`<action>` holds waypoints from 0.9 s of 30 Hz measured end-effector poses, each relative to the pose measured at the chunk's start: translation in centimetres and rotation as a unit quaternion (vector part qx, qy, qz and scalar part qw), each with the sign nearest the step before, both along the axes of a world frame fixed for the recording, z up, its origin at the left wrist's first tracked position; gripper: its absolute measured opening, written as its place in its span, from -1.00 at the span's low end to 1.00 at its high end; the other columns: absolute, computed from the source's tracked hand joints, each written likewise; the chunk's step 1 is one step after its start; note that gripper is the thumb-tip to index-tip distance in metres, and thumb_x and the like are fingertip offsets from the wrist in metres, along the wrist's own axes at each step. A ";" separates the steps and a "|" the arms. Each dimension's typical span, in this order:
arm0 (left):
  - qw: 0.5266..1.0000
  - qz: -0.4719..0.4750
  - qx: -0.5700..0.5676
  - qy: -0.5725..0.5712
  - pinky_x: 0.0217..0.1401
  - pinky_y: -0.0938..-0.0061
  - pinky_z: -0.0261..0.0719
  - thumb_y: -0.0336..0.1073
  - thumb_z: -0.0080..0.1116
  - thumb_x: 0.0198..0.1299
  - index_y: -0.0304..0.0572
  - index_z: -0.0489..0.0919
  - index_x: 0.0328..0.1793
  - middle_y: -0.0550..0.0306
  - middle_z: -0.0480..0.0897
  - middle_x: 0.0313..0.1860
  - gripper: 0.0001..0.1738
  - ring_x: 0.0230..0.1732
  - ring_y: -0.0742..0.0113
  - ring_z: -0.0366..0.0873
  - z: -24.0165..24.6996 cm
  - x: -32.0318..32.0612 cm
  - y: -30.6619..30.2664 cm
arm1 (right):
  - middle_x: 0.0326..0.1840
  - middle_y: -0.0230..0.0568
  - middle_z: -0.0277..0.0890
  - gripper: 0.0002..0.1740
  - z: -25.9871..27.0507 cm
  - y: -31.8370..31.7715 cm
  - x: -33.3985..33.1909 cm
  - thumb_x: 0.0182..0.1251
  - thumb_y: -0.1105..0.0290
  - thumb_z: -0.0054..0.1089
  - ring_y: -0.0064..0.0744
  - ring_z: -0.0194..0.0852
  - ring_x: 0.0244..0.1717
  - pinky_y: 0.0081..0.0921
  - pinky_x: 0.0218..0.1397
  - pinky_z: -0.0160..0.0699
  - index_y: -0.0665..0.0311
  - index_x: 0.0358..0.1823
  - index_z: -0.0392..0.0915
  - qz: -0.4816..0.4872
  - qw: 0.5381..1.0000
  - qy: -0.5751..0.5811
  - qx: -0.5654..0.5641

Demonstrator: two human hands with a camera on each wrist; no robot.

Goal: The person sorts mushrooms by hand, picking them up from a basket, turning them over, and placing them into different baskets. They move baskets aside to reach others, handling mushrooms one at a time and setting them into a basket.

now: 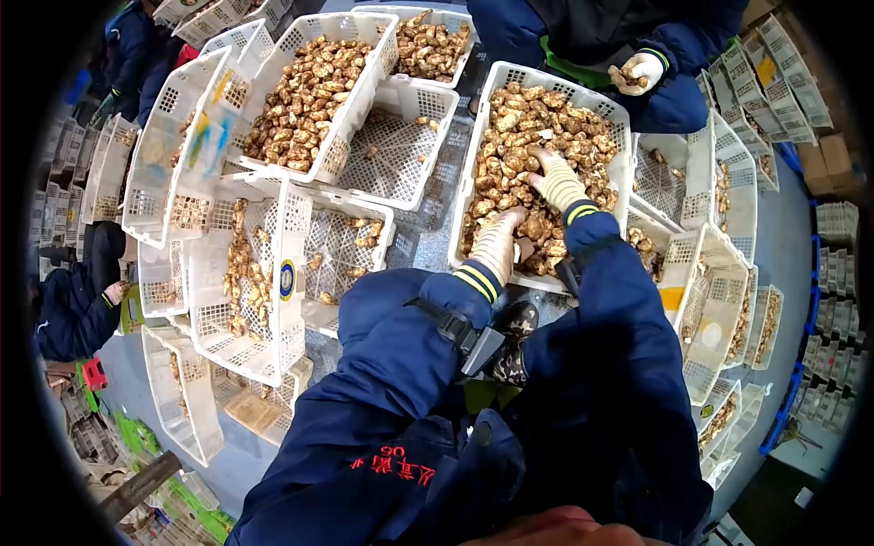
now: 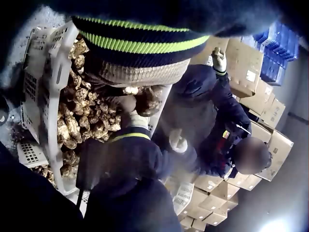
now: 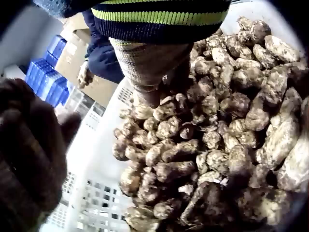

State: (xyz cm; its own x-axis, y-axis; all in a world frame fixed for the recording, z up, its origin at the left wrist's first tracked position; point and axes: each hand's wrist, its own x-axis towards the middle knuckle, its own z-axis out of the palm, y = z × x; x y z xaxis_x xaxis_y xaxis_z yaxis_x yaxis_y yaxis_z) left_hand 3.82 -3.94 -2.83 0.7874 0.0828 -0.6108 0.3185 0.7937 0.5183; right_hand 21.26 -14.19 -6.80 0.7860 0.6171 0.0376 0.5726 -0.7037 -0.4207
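Note:
A white perforated plastic crate point(image 1: 462, 232) in front of me is heaped with soil-stained, stubby brown-and-white mushrooms point(image 3: 174, 150). My right hand point(image 1: 560, 185), in a striped knit glove, reaches into the middle of the heap; its thumb and forefinger are spread and touch the mushrooms there. Nearer to me, my gloved left hand point(image 1: 496, 244) is over the crate's front left part with its fingers curled. By its fingers in the left wrist view is a rounded brown mushroom point(image 2: 150, 99). The right wrist view shows that left hand point(image 3: 31, 150) dark and close to the lens.
Across the crate sits another person, whose gloved hand point(image 1: 637, 73) holds some mushrooms. A full crate point(image 1: 305, 100) and a sparsely filled crate point(image 1: 396, 150) stand to the left. More crates point(image 1: 715, 282) lean and stack at the right. My boot point(image 1: 516, 337) is just below the working crate.

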 end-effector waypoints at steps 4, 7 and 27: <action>0.998 -0.026 0.048 0.017 -0.22 0.49 0.54 -0.35 0.10 0.06 -0.18 0.55 0.16 0.08 0.57 0.00 -0.54 -0.18 0.34 0.51 -0.2 0.1 0.1 | 0.08 -0.02 0.52 -0.38 -2.1 -0.8 1.4 0.16 0.31 0.21 -0.04 0.46 0.13 -0.33 0.24 0.39 0.19 0.31 0.35 -0.130 0.973 0.186 0.043; 0.998 -0.035 0.056 0.007 0.04 0.49 0.42 -0.33 0.09 0.09 -0.26 0.57 0.11 0.09 0.57 0.05 -0.58 -0.09 0.33 0.48 1.6 0.0 -0.2 | 0.03 -0.26 0.50 -0.41 1.1 -2.8 -1.2 0.21 0.28 0.19 -0.31 0.52 -0.04 -0.39 0.08 0.57 0.21 0.30 0.36 -0.179 0.763 0.484 0.390; 0.997 -0.008 -0.044 -0.068 -0.27 0.51 0.49 -0.14 0.12 0.25 -0.24 0.53 0.07 0.15 0.57 -0.37 -0.62 -0.37 0.42 0.50 7.1 -1.2 -0.5 | -0.04 -0.14 0.58 -0.34 1.2 2.8 -2.7 0.10 0.12 0.36 -0.29 0.52 0.00 -0.44 0.07 0.48 0.24 0.21 0.44 -0.149 0.876 0.422 0.179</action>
State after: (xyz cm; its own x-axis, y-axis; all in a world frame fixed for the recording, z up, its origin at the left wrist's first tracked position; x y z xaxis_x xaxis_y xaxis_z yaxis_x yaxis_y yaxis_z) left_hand 2.65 -4.45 4.26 0.8646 0.0211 -0.5019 0.2622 0.8333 0.4867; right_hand 18.59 -11.36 -5.59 0.7511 0.4470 -0.4857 -0.2361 -0.5052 -0.8301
